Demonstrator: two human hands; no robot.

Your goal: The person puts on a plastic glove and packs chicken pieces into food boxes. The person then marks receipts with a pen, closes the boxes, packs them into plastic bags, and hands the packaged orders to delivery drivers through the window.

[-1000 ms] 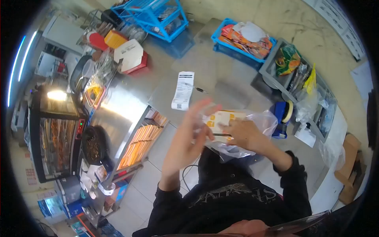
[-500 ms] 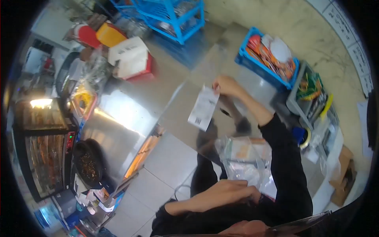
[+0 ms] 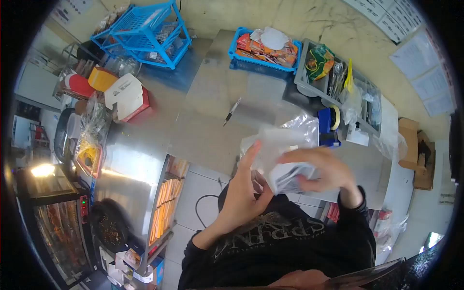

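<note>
My left hand is curled round the near side of a clear plastic bag, its thumb raised along the whitish material. Blurred by motion, my right hand bends over the bag from the right, its fingers at a white paper slip with grey marks. Part of the slip is hidden behind the fingers, and what lies inside the bag is unclear. Beyond the bag a pen lies on the metal table. A blue tape dispenser stands just right of the bag.
A blue basket of orange packets and a grey crate stand along the wall. On the left are a blue tiered rack, a red and white box, a black pan and a lit display case.
My right hand has come back from the far part of the table with the white slip to the bag. My left hand has moved up and onto the bag. The view has turned.
</note>
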